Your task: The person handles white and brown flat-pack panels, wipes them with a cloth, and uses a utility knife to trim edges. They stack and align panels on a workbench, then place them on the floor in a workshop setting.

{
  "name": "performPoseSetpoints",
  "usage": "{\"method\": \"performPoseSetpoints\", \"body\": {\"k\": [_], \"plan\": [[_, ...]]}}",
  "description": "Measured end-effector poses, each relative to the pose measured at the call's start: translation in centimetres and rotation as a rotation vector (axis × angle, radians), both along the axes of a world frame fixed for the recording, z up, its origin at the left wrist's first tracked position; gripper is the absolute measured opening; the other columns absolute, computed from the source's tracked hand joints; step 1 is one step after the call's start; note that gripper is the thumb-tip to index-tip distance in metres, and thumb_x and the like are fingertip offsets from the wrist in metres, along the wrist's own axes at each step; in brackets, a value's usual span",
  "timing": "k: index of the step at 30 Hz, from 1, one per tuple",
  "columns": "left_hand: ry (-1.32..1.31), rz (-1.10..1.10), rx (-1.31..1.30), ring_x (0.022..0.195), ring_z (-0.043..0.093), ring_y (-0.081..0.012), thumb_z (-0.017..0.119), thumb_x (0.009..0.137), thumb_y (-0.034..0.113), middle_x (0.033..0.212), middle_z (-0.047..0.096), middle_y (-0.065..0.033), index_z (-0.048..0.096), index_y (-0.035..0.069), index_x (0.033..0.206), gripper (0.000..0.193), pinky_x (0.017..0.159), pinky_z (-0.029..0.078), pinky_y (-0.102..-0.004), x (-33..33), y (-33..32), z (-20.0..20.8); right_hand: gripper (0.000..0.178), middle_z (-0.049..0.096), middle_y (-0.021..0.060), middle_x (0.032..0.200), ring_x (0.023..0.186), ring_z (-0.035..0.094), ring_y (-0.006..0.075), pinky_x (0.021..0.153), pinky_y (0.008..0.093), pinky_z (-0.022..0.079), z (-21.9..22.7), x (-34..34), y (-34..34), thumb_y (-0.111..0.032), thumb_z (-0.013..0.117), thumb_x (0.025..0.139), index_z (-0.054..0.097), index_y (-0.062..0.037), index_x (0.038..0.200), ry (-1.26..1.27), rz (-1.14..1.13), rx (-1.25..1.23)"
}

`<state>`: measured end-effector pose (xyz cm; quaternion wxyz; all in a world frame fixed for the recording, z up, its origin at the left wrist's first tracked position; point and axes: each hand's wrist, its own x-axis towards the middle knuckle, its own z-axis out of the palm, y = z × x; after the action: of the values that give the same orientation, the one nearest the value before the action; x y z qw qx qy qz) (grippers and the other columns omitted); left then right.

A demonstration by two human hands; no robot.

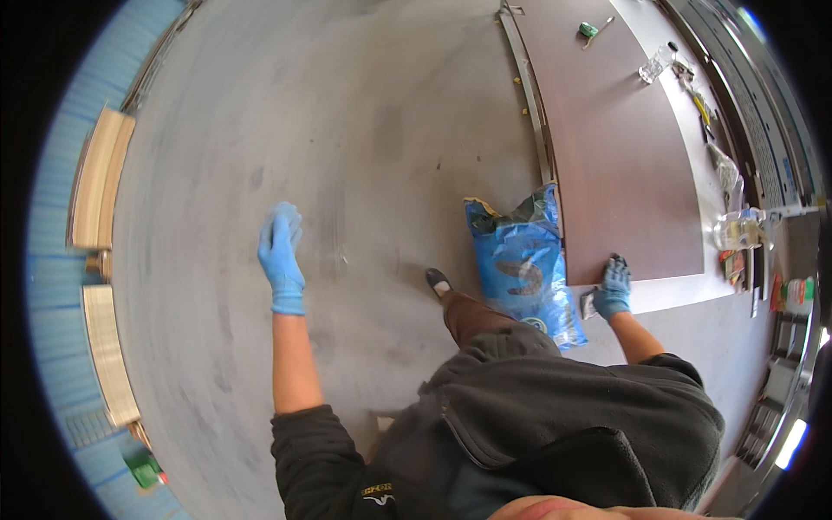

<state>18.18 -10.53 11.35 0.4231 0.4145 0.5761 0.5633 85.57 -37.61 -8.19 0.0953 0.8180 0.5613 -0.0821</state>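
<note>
So the brown panel [624, 173] was lying flat on the pale surface [693, 290], over on the person's right, with a strip of that surface showing past its near end and along its right side. Progress-wise, I'd call it hard to judge: the panel was laid out and the right hand [614, 288] was on it, but I saw no fresh mark or fitted part that would count as finished. A small green tool [588, 30] lay up on the far part and a clear bottle [657, 64] stood by the far right edge, so my guess is that clearing those off was left, at the least.

Direction: the long axis ran away from the person, with the far end leaning a bit left, though the fisheye bends it. One short edge faced the person.

Right hand was palm down at the near left corner, dark fingertips reaching over the brown face. There was a small dark and pale thing [588, 304] by the thumb; couldn't tell whether the hand was pinching it. Left hand [282, 256] hung out over the grey floor [373, 217], loosely opened, slightly blurred, nothing visible in it. A blue bag [520, 273] sat right beside the panel's left edge.
</note>
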Motion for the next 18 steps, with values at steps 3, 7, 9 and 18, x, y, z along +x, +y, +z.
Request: {"method": "performPoseSetpoints", "body": {"k": [3, 7, 9, 18], "plan": [[-0.111, -0.142, -0.294, 0.128, 0.065, -0.029, 0.061, 0.107, 0.032, 0.144, 0.065, -0.0154, 0.061, 0.004, 0.145, 0.047, 0.11, 0.05, -0.0413, -2.9, 8.8, -9.2, 0.084, 0.034, 0.027, 0.165, 0.153, 0.033, 0.0454, 0.129, 0.052, 0.024, 0.0, -0.4, -0.3, -0.015, 0.068, 0.082, 0.035, 0.0085, 0.156, -0.076, 0.121, 0.323], [-0.347, -0.383, -0.683, 0.061, 0.037, -0.0086, 0.059, 0.104, 0.032, 0.067, 0.035, 0.0095, 0.039, 0.023, 0.067, 0.043, 0.054, 0.025, -0.0305, -8.6, 2.9, -26.3, 0.067, 0.044, 0.0243, 0.159, 0.15, 0.039, 0.042, 0.125, 0.0489, 0.032, 1.9, -3.2, 1.4, -0.014, 0.061, 0.086, 0.047, 0.0045, 0.149, -0.202, -0.203, 0.116], [-0.159, -0.109, -1.09, 0.092, 0.066, -0.0222, 0.065, 0.1, 0.035, 0.101, 0.069, -0.0038, 0.067, 0.011, 0.109, 0.026, 0.078, 0.055, -0.0401, -11.6, -0.6, -30.3, 0.056, 0.049, 0.022, 0.155, 0.147, 0.043, 0.041, 0.123, 0.0491, 0.034, 3.0, -5.9, 4.1, -0.014, 0.057, 0.088, 0.055, -0.0013, 0.142, -0.185, -0.444, 0.047], [0.376, -0.494, -1.302, 0.101, 0.07, -0.0248, 0.067, 0.099, 0.035, 0.112, 0.073, -0.0085, 0.066, 0.009, 0.126, 0.038, 0.084, 0.057, -0.0419, -23.1, 12.7, -28.3, 0.055, 0.05, 0.0129, 0.159, 0.151, 0.043, 0.0334, 0.125, 0.0524, 0.031, 0.8, -29.4, 19.3, -0.012, 0.071, 0.074, 0.063, -0.0101, 0.128, 0.033, -0.017, 0.434]]}}
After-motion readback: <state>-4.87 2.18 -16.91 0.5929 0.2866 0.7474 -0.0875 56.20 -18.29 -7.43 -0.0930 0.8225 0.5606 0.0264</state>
